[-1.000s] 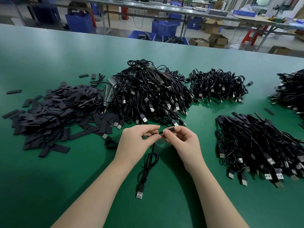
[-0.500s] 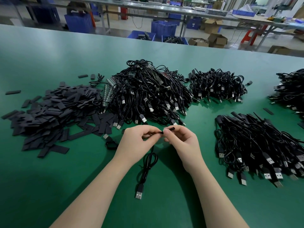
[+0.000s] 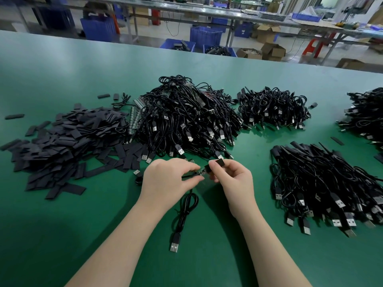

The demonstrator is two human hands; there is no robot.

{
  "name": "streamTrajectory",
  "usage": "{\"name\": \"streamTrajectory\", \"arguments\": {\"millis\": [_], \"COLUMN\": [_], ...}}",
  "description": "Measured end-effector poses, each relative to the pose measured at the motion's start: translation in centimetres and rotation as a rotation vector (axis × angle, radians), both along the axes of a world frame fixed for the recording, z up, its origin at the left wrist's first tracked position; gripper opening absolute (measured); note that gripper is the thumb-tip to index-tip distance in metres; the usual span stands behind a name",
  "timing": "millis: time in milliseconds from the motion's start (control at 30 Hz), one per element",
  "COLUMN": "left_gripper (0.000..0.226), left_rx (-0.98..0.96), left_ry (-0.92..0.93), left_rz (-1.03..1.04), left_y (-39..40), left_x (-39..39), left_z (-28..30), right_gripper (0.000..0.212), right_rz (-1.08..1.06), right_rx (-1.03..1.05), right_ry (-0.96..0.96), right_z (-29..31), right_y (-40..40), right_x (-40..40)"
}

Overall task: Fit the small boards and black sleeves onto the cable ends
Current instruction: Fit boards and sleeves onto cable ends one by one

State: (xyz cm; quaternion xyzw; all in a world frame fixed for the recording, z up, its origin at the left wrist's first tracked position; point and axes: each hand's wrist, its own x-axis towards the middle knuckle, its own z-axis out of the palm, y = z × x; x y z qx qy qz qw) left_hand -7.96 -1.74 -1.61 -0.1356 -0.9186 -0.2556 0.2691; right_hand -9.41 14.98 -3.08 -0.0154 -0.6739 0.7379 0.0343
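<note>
1. the black sleeve is pinched between thumb and forefinger of the right hand, with its open mouth turned toward the left hand.
2. the cable end, with a small board barely showing, is pinched by the left fingertips; the board sits just at the sleeve's mouth, between the two hands.
3. if the sleeve is pushed on askew, the board could catch on the rim or be bent at its joint; that is a judgement.
4. a slack pinch could let the cable slip back, since its usb plug lies loose on the green table.
5. the spare sleeve pile lies well to the left.
</note>
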Motion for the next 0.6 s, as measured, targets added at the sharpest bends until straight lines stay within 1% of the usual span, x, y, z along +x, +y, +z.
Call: {"name": "streamTrajectory", "arguments": {"millis": [133,267,433,500,600], "left_gripper": [0.017,0.019,0.022,0.025,0.023], "left_rx": [-0.01,-0.03,-0.052,-0.041,0.005], "left_ry": [0.066,0.085,0.114,0.101,0.095], "left_rz": [-0.03,-0.066,-0.093,-0.095,-0.094], "left_y": [0.24,0.17,-0.08,-0.06,0.15], "left_x": [-0.12,-0.35,-0.34,-0.32,-0.21], "left_z": [-0.5,-0.66,-0.67,-0.71,-0.73], "right_gripper": [0.01,0.015,0.026,0.022,0.012], "right_rz": [0.011,0.09,0.111,0.11,0.103], "right_rx": [-0.064,-0.139,-0.119,-0.109,-0.105], "right_ry": [-0.012,-0.024,-0.03,-0.035,-0.036], "right_z": [-0.09,0.03,0.1,0.05,0.14], "right_y": [0.07,0.35,0.48,0.46,0.36], "right_x": [-0.11,-0.17,-0.11,-0.14,-0.14]}}
